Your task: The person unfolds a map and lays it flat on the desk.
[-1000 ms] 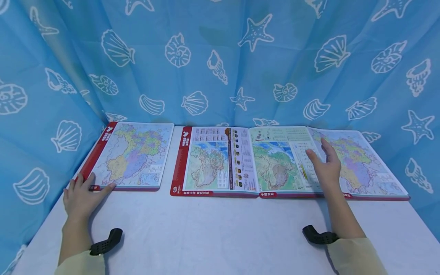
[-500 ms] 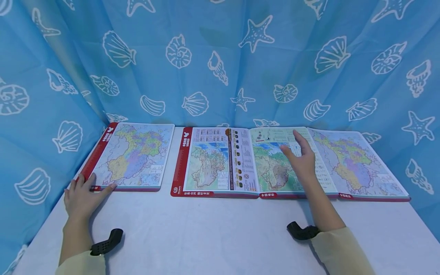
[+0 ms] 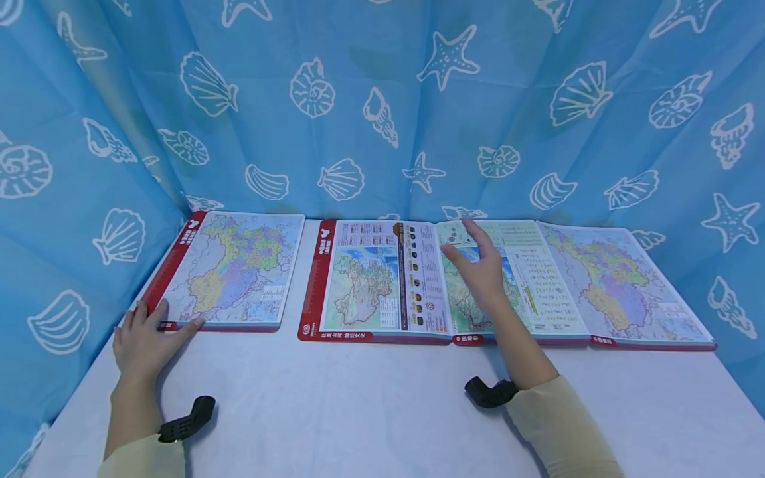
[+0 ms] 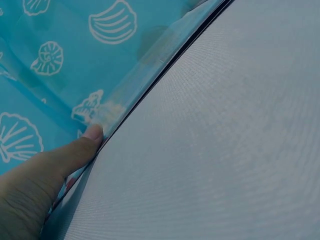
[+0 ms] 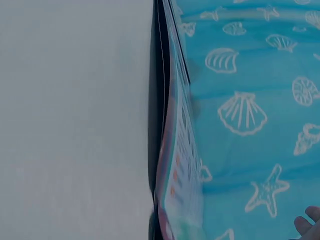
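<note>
A flat map sheet with a red left border (image 3: 239, 265) lies at the left of the table. My left hand (image 3: 143, 345) rests on its near left corner, fingers spread and thumb along the front edge. In the left wrist view the thumb (image 4: 75, 155) reaches that edge. Right of this map lies a wider sheet of several map panels (image 3: 364, 279), slightly raised at its folds. My right hand (image 3: 485, 275) is over its middle panel (image 3: 546, 285), thumb and fingers apart, nothing held. In the right wrist view only fingertips (image 5: 307, 222) show at the lower corner.
A blue curtain with white shells and starfish (image 3: 340, 133) hangs behind and beside the white table (image 3: 358, 411). Both map sheets lie close to the curtain's foot. A narrow gap separates them. Black bands (image 3: 188, 419) sit on both wrists.
My right hand has swept left, from the right panel across to the middle panel of the wide map sheet. My left hand has stayed on the left map's corner.
</note>
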`<state>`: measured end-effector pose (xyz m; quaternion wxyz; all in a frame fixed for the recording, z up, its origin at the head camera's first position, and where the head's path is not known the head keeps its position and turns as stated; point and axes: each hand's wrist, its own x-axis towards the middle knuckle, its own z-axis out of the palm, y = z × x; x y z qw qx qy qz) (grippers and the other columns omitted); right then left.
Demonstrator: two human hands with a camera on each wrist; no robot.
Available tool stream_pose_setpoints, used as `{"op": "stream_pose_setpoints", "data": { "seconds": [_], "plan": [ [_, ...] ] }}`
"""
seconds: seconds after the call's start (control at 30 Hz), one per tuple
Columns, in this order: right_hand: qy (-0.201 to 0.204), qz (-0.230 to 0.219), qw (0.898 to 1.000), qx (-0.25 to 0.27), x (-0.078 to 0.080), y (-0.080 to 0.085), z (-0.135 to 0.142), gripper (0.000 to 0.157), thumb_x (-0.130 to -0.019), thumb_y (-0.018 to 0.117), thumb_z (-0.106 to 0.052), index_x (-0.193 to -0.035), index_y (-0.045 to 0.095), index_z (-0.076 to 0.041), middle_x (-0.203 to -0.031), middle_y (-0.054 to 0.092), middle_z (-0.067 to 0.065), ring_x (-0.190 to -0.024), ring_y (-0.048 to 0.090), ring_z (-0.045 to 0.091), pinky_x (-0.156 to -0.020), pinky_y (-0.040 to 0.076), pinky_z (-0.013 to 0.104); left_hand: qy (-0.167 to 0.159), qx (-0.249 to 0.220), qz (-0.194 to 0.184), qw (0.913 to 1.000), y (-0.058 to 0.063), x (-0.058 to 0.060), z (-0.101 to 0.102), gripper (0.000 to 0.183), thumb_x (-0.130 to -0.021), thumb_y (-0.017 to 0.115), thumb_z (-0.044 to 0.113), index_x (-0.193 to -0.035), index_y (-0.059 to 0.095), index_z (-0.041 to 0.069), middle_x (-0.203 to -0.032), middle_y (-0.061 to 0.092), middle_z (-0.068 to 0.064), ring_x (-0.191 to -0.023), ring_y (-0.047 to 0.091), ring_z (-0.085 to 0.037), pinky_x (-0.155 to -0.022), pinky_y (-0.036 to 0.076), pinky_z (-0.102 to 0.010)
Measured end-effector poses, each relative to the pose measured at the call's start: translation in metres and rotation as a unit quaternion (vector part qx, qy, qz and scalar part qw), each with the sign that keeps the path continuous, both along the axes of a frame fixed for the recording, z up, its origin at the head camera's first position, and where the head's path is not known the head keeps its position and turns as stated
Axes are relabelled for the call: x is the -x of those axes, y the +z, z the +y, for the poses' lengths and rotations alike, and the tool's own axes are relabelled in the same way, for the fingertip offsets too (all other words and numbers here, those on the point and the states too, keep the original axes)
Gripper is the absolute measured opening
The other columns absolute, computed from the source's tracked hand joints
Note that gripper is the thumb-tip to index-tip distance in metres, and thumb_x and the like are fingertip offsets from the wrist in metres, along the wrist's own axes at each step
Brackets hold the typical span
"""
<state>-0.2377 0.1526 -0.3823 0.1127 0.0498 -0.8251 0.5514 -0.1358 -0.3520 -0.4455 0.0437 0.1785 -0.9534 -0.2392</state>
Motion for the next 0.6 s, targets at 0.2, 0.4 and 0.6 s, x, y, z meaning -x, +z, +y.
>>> {"op": "stream_pose_setpoints", "data": {
  "seconds": [0.2,0.4,0.6],
  "plan": [
    [0.031,0.006,0.999,-0.017,0.0,0.001,-0.031,0.072,-0.086,0.067,-0.044,-0.147,0.035,-0.023,-0.154,0.028,-0.002,-0.144,0.02,0.02,-0.116,0.018,0.05,0.002,0.0,-0.006,1.0,0.0,0.002,-0.001,0.098,-0.082,0.064,0.049,-0.149,0.01,0.004,-0.151,-0.002,-0.032,-0.138,-0.009,-0.052,-0.107,-0.005,-0.07],
    [0.066,0.019,0.997,-0.028,0.001,-0.004,-0.059,0.072,-0.085,0.067,-0.043,-0.146,0.036,-0.022,-0.154,0.03,-0.001,-0.143,0.022,0.02,-0.115,0.023,0.049,0.012,0.0,-0.019,0.9997,-0.001,0.002,-0.001,0.098,-0.081,0.064,0.049,-0.15,0.009,0.006,-0.152,-0.002,-0.032,-0.138,-0.007,-0.052,-0.107,0.0,-0.071],
    [0.099,0.03,0.994,-0.038,0.002,-0.01,-0.087,0.071,-0.085,0.066,-0.047,-0.146,0.037,-0.025,-0.152,0.031,-0.004,-0.142,0.024,0.018,-0.114,0.024,0.048,0.015,0.002,-0.021,0.9997,0.0,0.002,-0.003,0.097,-0.082,0.064,0.047,-0.15,0.008,0.006,-0.151,-0.001,-0.032,-0.138,-0.007,-0.052,-0.106,0.003,-0.072]
  ]
}}
